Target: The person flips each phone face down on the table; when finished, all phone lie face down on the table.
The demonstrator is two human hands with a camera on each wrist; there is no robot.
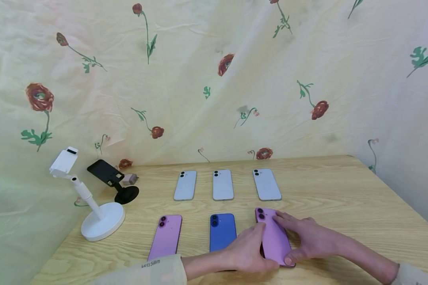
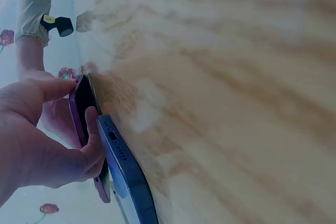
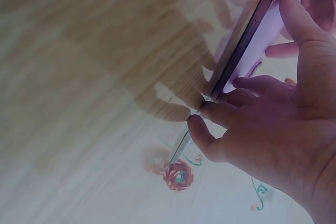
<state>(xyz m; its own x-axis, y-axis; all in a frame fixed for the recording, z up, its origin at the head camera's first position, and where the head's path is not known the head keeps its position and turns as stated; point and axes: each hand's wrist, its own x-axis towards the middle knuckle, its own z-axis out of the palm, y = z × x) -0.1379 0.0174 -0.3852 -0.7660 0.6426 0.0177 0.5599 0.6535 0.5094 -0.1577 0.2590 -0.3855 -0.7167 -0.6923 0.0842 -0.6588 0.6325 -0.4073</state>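
A pink-purple smartphone point(image 1: 276, 241) lies back up at the front right, its camera end pointing away. My left hand point(image 1: 247, 249) grips its left edge; in the left wrist view the dark screen side point(image 2: 84, 98) shows between thumb and finger, that edge raised off the table. My right hand point(image 1: 312, 237) holds the opposite edge, thumb at the near corner and fingers spread toward the camera end. In the right wrist view the phone's purple side point(image 3: 257, 30) stands close over the table. A blue phone point(image 1: 222, 233), partly hidden by my left hand, lies just left.
Another pink phone point(image 1: 167, 235) lies farther left, its near end behind my sleeve. Behind stand three white phones point(image 1: 185, 185) in a row. At the left are a white phone stand point(image 1: 103, 221), a black phone stand point(image 1: 126, 194) and a small charger plug point(image 1: 130, 179). Flowered cloth point(image 1: 185, 79) hangs behind the table.
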